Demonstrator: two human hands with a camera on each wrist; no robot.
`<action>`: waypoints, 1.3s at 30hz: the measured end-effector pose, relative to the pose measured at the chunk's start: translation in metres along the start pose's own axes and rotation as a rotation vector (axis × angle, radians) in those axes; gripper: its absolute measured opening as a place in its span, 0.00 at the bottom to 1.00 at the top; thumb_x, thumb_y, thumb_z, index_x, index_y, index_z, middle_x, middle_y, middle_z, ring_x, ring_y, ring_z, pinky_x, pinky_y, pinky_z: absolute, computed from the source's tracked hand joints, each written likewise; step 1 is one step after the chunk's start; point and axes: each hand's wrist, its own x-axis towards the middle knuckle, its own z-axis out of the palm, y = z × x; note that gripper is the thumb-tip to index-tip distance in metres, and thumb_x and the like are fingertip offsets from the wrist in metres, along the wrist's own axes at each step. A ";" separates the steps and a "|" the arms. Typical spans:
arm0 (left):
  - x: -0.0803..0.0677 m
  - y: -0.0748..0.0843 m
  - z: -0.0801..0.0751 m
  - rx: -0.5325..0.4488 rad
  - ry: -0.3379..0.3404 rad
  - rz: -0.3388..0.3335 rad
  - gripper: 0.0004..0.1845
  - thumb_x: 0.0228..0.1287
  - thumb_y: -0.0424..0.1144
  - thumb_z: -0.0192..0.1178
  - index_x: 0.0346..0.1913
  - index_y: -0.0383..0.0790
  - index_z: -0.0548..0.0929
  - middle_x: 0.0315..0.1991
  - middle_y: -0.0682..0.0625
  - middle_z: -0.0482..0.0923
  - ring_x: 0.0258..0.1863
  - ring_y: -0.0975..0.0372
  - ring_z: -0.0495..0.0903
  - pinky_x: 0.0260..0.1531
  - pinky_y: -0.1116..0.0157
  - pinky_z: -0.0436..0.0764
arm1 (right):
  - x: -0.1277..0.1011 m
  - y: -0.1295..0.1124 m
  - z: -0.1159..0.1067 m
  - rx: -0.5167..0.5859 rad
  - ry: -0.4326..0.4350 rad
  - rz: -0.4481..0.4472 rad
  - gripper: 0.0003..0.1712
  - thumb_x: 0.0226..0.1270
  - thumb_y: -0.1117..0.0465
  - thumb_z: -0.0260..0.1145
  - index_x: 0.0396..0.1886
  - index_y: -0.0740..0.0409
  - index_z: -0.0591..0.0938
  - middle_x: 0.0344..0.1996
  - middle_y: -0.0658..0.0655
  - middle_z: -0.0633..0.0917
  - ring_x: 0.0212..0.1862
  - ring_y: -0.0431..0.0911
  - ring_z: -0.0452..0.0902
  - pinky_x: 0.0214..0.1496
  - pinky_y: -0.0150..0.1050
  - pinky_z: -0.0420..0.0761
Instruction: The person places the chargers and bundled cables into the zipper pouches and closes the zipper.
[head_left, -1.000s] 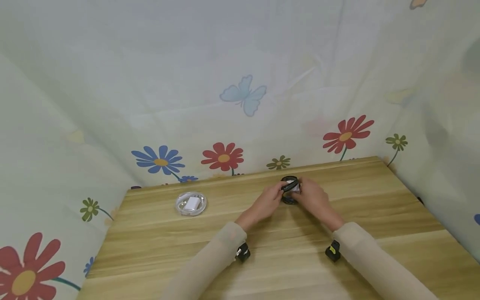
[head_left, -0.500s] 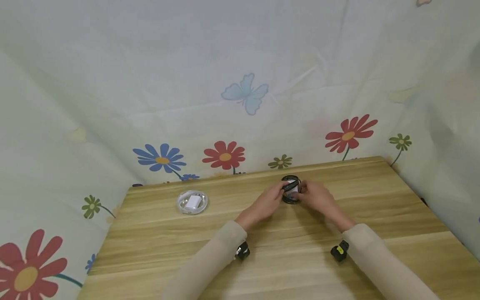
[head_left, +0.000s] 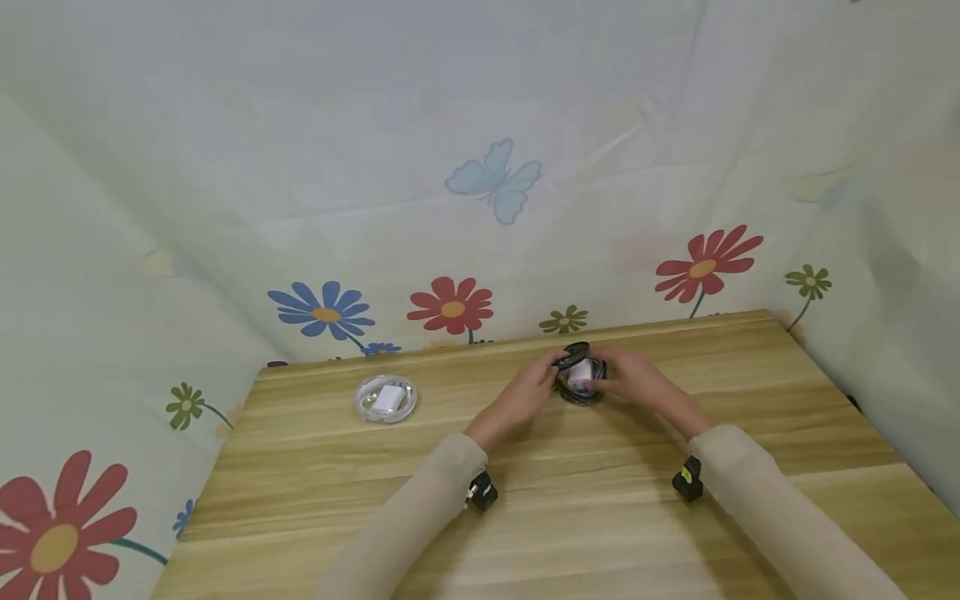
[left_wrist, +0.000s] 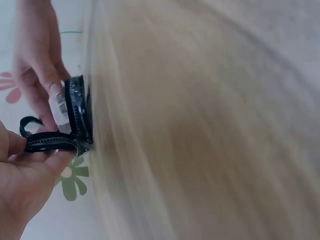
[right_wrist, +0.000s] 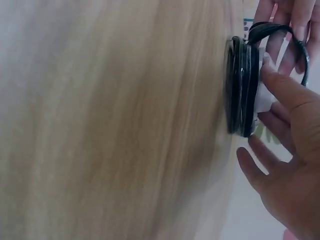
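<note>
A small round zip case (head_left: pixel 579 398) with black sides and zipper teeth stands unzipped near the table's back edge. Its raised lid (left_wrist: pixel 49 142) is pinched between the thumb and fingers of my left hand (head_left: pixel 534 385). Inside sits a white charger plug (head_left: pixel 581 372), its metal prongs visible in the left wrist view. My right hand (head_left: pixel 628 379) is at the case's right side, its thumb (right_wrist: pixel 285 89) on the plug and its fingers spread about the rim. The fingers partly hide the contents.
To the left, a coiled white cable (head_left: pixel 408 406) lies on the wooden table (head_left: pixel 570 517) with another white charger plug (head_left: pixel 388 398) on it. A flower-printed cloth (head_left: pixel 480 250) hangs directly behind the table's back edge. Both wrists carry small black cameras.
The lid has swung up and away under my left hand, baring more of the plug. My right fingers have left the zipper's edge and moved around the case's right side.
</note>
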 end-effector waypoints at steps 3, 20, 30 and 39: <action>-0.001 0.001 -0.003 -0.012 -0.001 0.006 0.20 0.82 0.32 0.42 0.69 0.41 0.73 0.55 0.43 0.82 0.44 0.59 0.77 0.44 0.64 0.77 | 0.002 0.000 -0.004 0.020 -0.028 0.000 0.21 0.60 0.58 0.78 0.49 0.65 0.85 0.46 0.62 0.88 0.50 0.56 0.83 0.54 0.56 0.81; -0.001 0.000 -0.009 -0.013 -0.030 0.059 0.19 0.80 0.29 0.44 0.67 0.39 0.75 0.63 0.42 0.79 0.59 0.58 0.78 0.59 0.62 0.78 | 0.011 -0.002 -0.004 -0.177 0.080 -0.028 0.26 0.46 0.55 0.85 0.40 0.65 0.85 0.36 0.60 0.89 0.51 0.63 0.81 0.63 0.62 0.72; -0.007 0.011 -0.007 0.311 -0.108 0.117 0.19 0.80 0.29 0.46 0.68 0.34 0.73 0.61 0.40 0.80 0.61 0.54 0.79 0.62 0.61 0.78 | 0.010 -0.005 0.007 -0.168 0.122 0.049 0.24 0.44 0.53 0.86 0.37 0.62 0.86 0.37 0.59 0.90 0.56 0.65 0.78 0.61 0.65 0.72; -0.012 0.014 0.000 0.448 -0.147 0.195 0.19 0.79 0.30 0.49 0.68 0.37 0.74 0.61 0.41 0.80 0.60 0.56 0.80 0.60 0.63 0.80 | 0.010 -0.001 0.013 0.013 0.089 0.184 0.27 0.46 0.63 0.83 0.46 0.70 0.84 0.41 0.66 0.88 0.48 0.61 0.82 0.53 0.56 0.80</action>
